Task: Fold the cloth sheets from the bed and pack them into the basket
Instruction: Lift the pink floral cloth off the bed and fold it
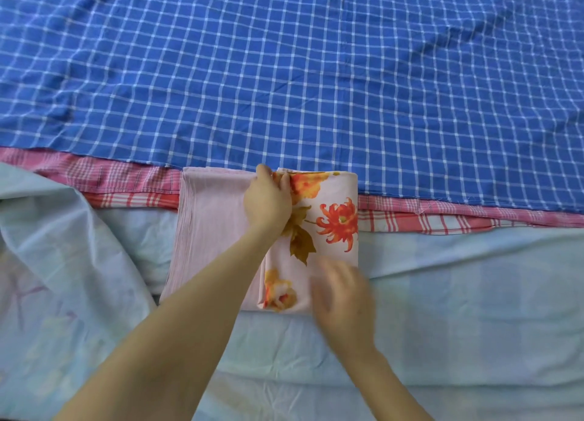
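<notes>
Folded pink cotton sheet with orange and yellow flower print (328, 218) lies on the near part of the bed in front of us, a thick rectangular bundle whose right half shows the printed side while its left half shows the plain pale pink reverse with fine lengthwise creases. Our left hand (268, 199) reaches across the middle of the bundle and grips the far end of the flowered layer, its fingers (282, 185) curled together into a bunch of gathered fabric at the top edge, thumb side toward the plain half. Our right hand (343, 297) is over the bundle's near right corner, blurred by motion; its fingers seem to lie fairly flat on the cloth, but we cannot tell whether they are spread or pinching anything. The bundle rests on a pale blue wrinkled bedsheet (442, 294) that covers the near side of the bed and rumples up at the left. Its far end overlaps a red-and-white checked cloth (126, 183) that shows as a narrow strip running across the bed, and just touches the hem of a large blue cloth with a white grid pattern (284, 73), spread flat over the whole far part of the bed.
</notes>
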`<act>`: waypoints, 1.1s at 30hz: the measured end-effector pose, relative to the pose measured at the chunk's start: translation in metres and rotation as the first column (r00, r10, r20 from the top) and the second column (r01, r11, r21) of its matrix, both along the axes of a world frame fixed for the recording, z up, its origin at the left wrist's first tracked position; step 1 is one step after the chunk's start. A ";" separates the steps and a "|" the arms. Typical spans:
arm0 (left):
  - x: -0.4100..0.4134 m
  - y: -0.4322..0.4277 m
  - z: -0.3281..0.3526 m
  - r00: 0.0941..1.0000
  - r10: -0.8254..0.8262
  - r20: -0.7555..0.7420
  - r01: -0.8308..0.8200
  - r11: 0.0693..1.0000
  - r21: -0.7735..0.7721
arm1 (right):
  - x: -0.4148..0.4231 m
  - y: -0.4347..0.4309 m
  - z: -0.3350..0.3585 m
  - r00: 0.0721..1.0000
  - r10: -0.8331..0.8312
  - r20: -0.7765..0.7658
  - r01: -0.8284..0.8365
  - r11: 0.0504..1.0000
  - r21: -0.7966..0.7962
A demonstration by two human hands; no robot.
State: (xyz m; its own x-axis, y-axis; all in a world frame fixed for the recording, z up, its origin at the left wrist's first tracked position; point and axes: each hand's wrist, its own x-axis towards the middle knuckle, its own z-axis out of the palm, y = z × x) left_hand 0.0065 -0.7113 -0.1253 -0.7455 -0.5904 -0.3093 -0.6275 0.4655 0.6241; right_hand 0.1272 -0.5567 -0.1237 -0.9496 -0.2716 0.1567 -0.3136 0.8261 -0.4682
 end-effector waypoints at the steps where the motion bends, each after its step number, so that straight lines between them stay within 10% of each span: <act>1: 0.007 0.000 0.002 1.000 -0.022 0.009 0.023 0.992 -0.126 | -0.009 0.011 0.003 0.977 -0.208 0.034 0.209 0.978 -0.007; 4: 0.043 0.006 -0.004 0.945 -0.305 -0.123 0.215 0.857 -0.469 | -0.032 0.028 0.000 0.695 -0.465 0.549 0.580 0.813 -0.045; 6: 0.078 0.014 -0.021 0.761 -0.623 -0.180 0.459 0.714 -0.529 | -0.041 0.025 -0.006 0.500 -0.243 0.831 0.702 0.676 -0.224; 9: 0.123 0.009 -0.043 0.658 -0.729 -0.189 0.621 0.667 -0.411 | -0.048 0.015 0.000 0.468 -0.078 0.880 0.742 0.576 -0.343; 13: 0.145 -0.022 -0.029 0.779 -0.546 -0.308 0.516 0.838 -0.181 | -0.044 -0.022 0.038 0.545 -0.002 0.839 0.681 0.585 -0.441; 16: 0.158 -0.057 0.004 0.933 -0.104 -0.345 0.168 0.973 0.160 | -0.029 -0.077 0.076 0.653 -0.056 0.756 0.536 0.739 -0.408; 19: 0.167 -0.097 0.033 0.921 0.359 -0.154 -0.144 0.677 0.722 | -0.017 -0.134 0.092 0.741 -0.117 0.662 0.340 0.915 -0.218; 21: 0.173 -0.124 0.037 0.874 0.485 -0.028 -0.274 0.540 0.795 | -0.009 -0.169 0.086 0.774 -0.064 0.630 0.156 0.984 -0.091; 25: 0.184 -0.143 0.030 0.911 0.405 -0.083 -0.253 0.706 0.662 | -0.004 -0.200 0.057 0.726 0.050 0.686 -0.080 0.997 0.012; 29: 0.184 -0.142 0.000 0.987 0.137 -0.083 -0.115 0.967 0.227 | -0.009 -0.182 0.047 0.849 -0.106 0.518 0.044 0.990 0.131; 33: 0.180 -0.142 -0.034 0.996 -0.076 0.040 0.084 0.967 -0.241 | -0.031 -0.170 0.031 0.784 -0.255 0.565 0.269 0.961 0.061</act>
